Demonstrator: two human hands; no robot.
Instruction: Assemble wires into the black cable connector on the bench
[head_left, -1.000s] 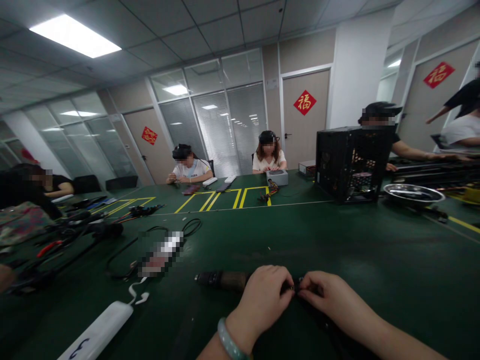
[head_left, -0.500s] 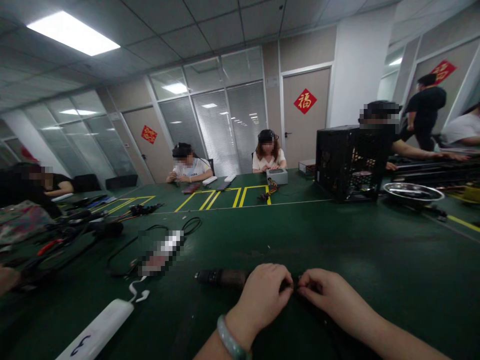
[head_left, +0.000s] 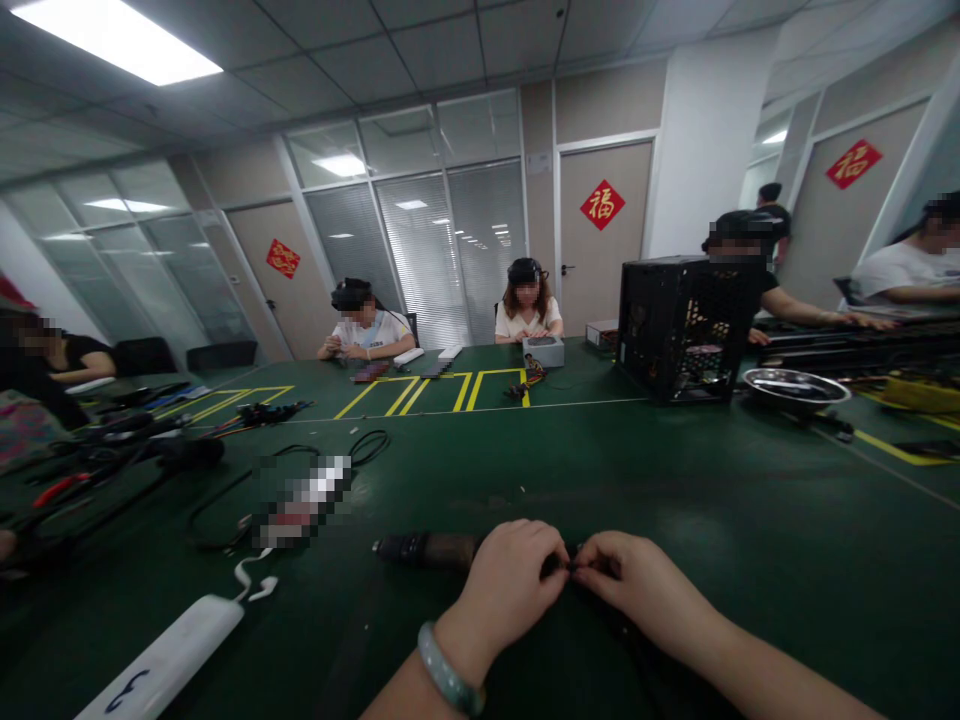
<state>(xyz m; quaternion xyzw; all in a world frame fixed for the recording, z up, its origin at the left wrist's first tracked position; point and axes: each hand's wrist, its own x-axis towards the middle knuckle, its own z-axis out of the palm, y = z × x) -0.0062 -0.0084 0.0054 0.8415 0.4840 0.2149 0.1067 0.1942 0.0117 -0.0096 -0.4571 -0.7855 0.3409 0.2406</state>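
My left hand (head_left: pixel 514 580), with a pale green bangle (head_left: pixel 450 672) on its wrist, is closed in a pinch. Facing it, my right hand (head_left: pixel 637 575) pinches too, its fingertips almost against those of the left. Between them is something small and dark, too hidden by the fingers to name. Just behind my left hand a dark cylindrical tool (head_left: pixel 427 550), like an electric screwdriver, lies on the green tabletop (head_left: pixel 450 480). Its tip points left, and my hand covers its other end.
Left of my hands lie a white power bank (head_left: pixel 169 655) with a cable and a pixelated object (head_left: pixel 304 505). Tangled black cables (head_left: pixel 135 450) are farther left. A black computer case (head_left: pixel 686 330) and a metal bowl (head_left: pixel 796 390) stand back right. Co-workers sit around the table.
The view has turned slightly to the right, so everything sits a little farther left. Both hands keep their pinch close together. A person walking at the back right has moved away.
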